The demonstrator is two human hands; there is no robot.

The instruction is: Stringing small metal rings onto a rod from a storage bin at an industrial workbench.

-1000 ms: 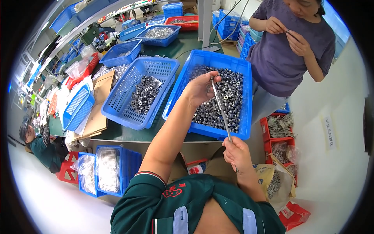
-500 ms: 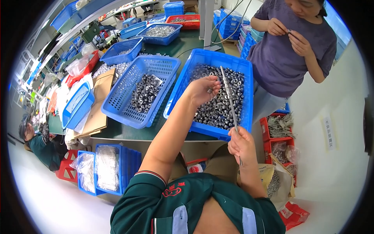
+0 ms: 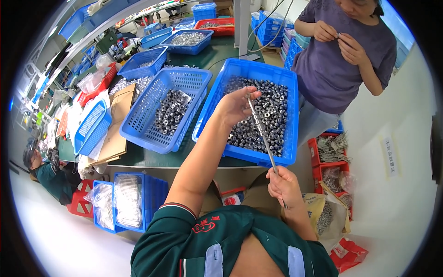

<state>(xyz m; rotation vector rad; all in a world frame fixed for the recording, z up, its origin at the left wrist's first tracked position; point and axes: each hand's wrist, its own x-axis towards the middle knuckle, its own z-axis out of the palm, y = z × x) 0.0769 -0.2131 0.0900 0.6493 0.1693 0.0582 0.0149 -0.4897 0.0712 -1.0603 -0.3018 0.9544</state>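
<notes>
My right hand (image 3: 283, 185) is closed round the lower end of a thin metal rod (image 3: 270, 157). The rod slants up and left over a blue bin (image 3: 293, 131) of small dark metal rings (image 3: 272, 111). Several metal rings (image 3: 259, 124) sit threaded along its upper half. At the rod's upper tip, my left hand (image 3: 237, 106) has its fingers curled in, pinching what looks like a small metal ring; the fingers partly hide it.
Left of the bin stands a blue perforated basket (image 3: 134, 127) with more rings. Cardboard (image 3: 117, 124) and further blue baskets (image 3: 145, 62) lie on the green table. A co-worker in a purple shirt (image 3: 339, 78) stands at the right. Red boxes (image 3: 318, 173) sit low at the right.
The rod's upper end has swung left to meet my left hand, which was apart from it before. My right hand has dropped slightly, still gripping the rod.
</notes>
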